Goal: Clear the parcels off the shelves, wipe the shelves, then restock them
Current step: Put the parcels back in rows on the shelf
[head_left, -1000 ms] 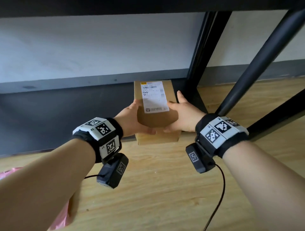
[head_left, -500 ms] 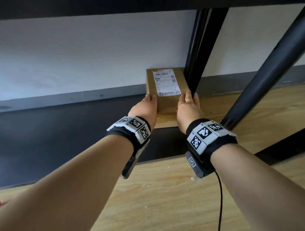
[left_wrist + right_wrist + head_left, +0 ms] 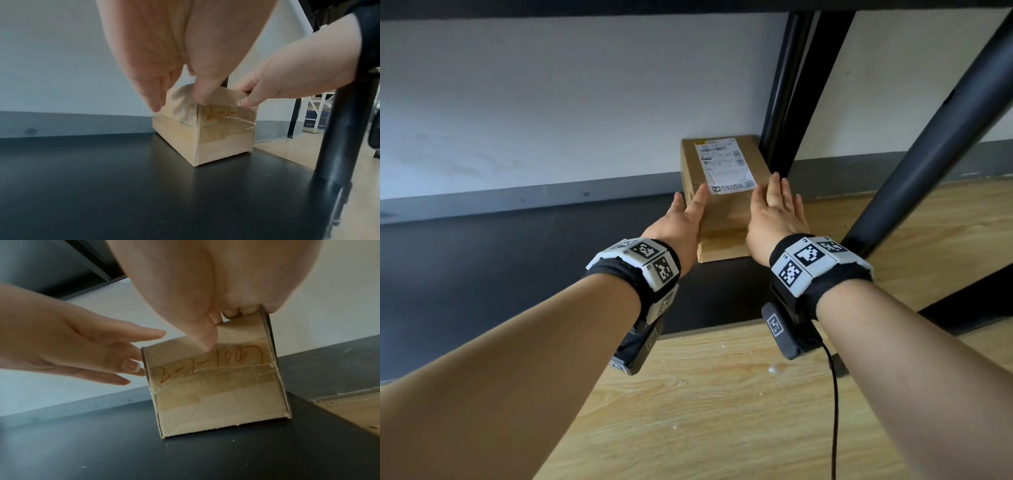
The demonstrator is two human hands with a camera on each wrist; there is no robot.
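— Cardboard parcel (image 3: 726, 192) sits on the black shelf (image 3: 102, 186), at its right end, close by the black upright post (image 3: 777, 102) and near the wall. Where are my hands?

— I see my left hand (image 3: 681, 219) flat along the left side, fingers straight and spread. My right hand (image 3: 774, 209) lies over the top right edge, fingers straight, thumb on the front face. Neither one grips the box.

— How would it handle?

— My guess: stiff, taped board, smallish, probably light. Clear tape on the front face could be slick, so I would press the bare side walls, one palm each.

— Anything inside?

— Sealed shut; I cannot tell. A white shipping label (image 3: 722, 164) is on top, and red handwriting (image 3: 207, 363) marks the front.
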